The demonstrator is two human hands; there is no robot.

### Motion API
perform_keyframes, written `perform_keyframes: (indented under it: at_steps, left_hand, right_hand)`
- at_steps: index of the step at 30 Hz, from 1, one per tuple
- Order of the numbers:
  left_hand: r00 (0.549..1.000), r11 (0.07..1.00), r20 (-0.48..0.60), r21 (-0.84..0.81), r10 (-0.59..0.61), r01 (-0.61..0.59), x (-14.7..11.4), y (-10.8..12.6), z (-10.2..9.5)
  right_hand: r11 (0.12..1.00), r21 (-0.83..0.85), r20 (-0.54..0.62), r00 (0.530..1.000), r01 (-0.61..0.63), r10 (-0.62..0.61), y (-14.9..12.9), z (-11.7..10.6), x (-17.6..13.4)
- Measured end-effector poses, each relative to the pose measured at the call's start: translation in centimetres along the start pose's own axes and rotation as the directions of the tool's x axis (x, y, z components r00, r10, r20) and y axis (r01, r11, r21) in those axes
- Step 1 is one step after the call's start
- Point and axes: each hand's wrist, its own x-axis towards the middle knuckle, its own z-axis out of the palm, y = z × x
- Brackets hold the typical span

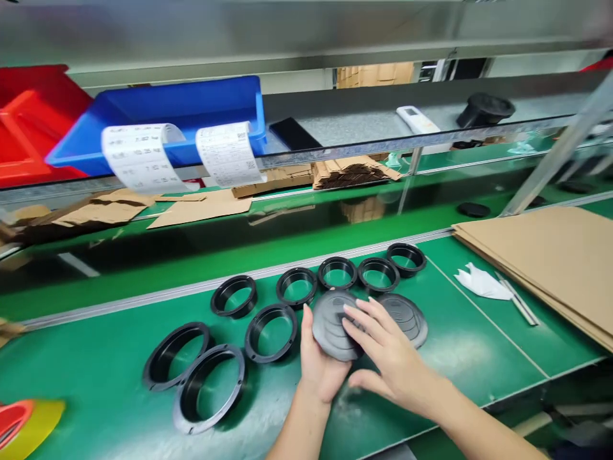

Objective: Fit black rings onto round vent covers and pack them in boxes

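Observation:
My left hand (317, 374) grips a dark grey round lid (329, 329) from below and tilts it above the table, its stepped face turned up. My right hand (395, 361) lies over the right side of that lid, fingers stretched out and the tips at its face; whether they press on it I cannot tell. Beneath my right hand, partly hidden, a second round lid (409, 319) rests on the green table (460, 383). Several black flanged rings (271, 333) lie behind and to the left, and two larger rings (211, 390) touch each other at the front left.
Cardboard sheets (550, 255) are stacked on the right, near a crumpled white wrapper (481, 282). At the lower left sits a roll of yellow tape (41, 425). Overhead, a metal shelf (335, 118) carries a blue bin (177, 102), red bins (38, 121) and a black phone-like slab (295, 134).

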Motion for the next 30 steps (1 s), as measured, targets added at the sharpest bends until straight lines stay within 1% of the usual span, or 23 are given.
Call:
perform_keyframes:
  at_steps: [1,3,5,6,7,8,9,10,11,12,13,14,15,16,18,21,22,23,24,27,28,29,30]
  left_hand:
    - [1.000,1.000,0.017,0.023,-0.012,0.011,0.0,-0.2,-0.3]
    - [0.996,0.995,0.073,0.090,-0.056,0.049,-0.1,-0.8,-0.9]
    - [0.983,0.982,0.129,0.155,-0.127,0.106,-0.1,-1.4,-1.2]
    - [0.979,0.977,0.143,0.176,-0.147,0.121,-0.1,-1.7,-1.1]
    - [0.978,0.974,0.143,0.190,-0.154,0.125,-0.2,-1.8,-0.8]
    - [0.980,0.973,0.133,0.197,-0.149,0.122,-0.2,-1.8,-0.5]
    - [0.984,0.973,0.116,0.201,-0.135,0.110,-0.3,-1.8,-0.1]
    - [0.988,0.974,0.098,0.204,-0.120,0.098,-0.3,-1.7,0.3]
    - [0.990,0.973,0.088,0.212,-0.113,0.092,-0.3,-1.6,0.6]
    - [0.988,0.969,0.092,0.226,-0.121,0.098,-0.2,-1.4,0.8]
    - [0.984,0.963,0.106,0.244,-0.142,0.113,-0.2,-1.2,0.8]
    - [0.979,0.957,0.121,0.260,-0.163,0.127,0.0,-1.1,0.7]
    - [0.973,0.951,0.137,0.274,-0.184,0.141,0.1,-1.0,0.5]
    - [0.969,0.948,0.151,0.281,-0.197,0.150,0.3,-0.9,0.2]
    - [0.965,0.948,0.167,0.279,-0.204,0.152,0.6,-0.8,-0.4]
    - [0.963,0.953,0.182,0.264,-0.199,0.147,1.0,-0.9,-1.0]
    - [0.962,0.953,0.184,0.266,-0.200,0.147,1.0,-0.9,-1.1]
    - [0.962,0.952,0.185,0.271,-0.199,0.145,0.9,-0.9,-1.2]
    - [0.963,0.949,0.182,0.281,-0.198,0.142,0.9,-0.9,-1.2]
    - [0.970,0.930,0.154,0.345,-0.187,0.125,0.9,-0.6,-1.3]
    - [0.974,0.918,0.142,0.382,-0.175,0.109,1.0,-0.4,-1.3]
    - [0.980,0.898,0.131,0.433,-0.152,0.081,1.2,-0.4,-1.3]
    - [0.987,0.864,0.118,0.502,-0.112,0.038,1.4,-0.5,-1.2]
  right_hand:
    - [1.000,-0.021,0.041,0.999,-0.003,0.004,-0.3,-0.1,0.1]
    - [0.998,-0.004,0.099,0.994,-0.056,0.056,-0.4,-0.3,0.4]
    - [0.993,0.066,0.172,0.982,-0.096,0.083,0.7,-0.7,1.0]
    - [0.988,0.100,0.192,0.977,-0.118,0.097,1.8,-1.0,1.4]
    - [0.981,0.113,0.177,0.975,-0.158,0.136,3.4,-1.4,1.9]
    - [0.971,0.095,0.125,0.970,-0.221,0.208,5.5,-1.9,2.4]
    - [0.950,0.048,0.051,0.951,-0.309,0.306,7.9,-2.5,2.9]
    - [0.907,-0.023,-0.044,0.907,-0.420,0.419,10.7,-3.1,3.3]
    - [0.837,-0.101,-0.123,0.841,-0.538,0.526,13.5,-3.6,3.6]
    - [0.756,-0.173,-0.159,0.776,-0.631,0.611,16.2,-4.0,3.8]
    - [0.690,-0.238,-0.165,0.728,-0.684,0.665,18.7,-4.3,3.8]
    - [0.643,-0.297,-0.151,0.699,-0.706,0.699,20.7,-4.4,3.7]
    - [0.619,-0.348,-0.123,0.689,-0.704,0.715,22.3,-4.3,3.5]
    - [0.611,-0.391,-0.091,0.690,-0.688,0.718,23.5,-4.1,3.2]
    - [0.606,-0.458,-0.034,0.694,-0.650,0.719,24.8,-3.5,2.6]
    - [0.587,-0.516,0.053,0.661,-0.623,0.748,25.3,-3.0,2.6]
    - [0.583,-0.524,0.079,0.647,-0.620,0.759,25.3,-3.0,2.9]
    - [0.582,-0.527,0.088,0.642,-0.619,0.762,25.4,-3.2,3.2]
    - [0.590,-0.525,0.078,0.655,-0.614,0.752,25.5,-3.4,3.6]
    - [0.632,-0.533,-0.017,0.755,-0.562,0.656,25.9,-4.0,3.8]
    - [0.642,-0.545,-0.027,0.777,-0.539,0.629,26.1,-4.1,3.5]
    - [0.641,-0.556,-0.020,0.779,-0.530,0.626,26.2,-4.1,3.0]
    - [0.630,-0.565,-0.001,0.764,-0.533,0.645,26.4,-4.0,2.5]
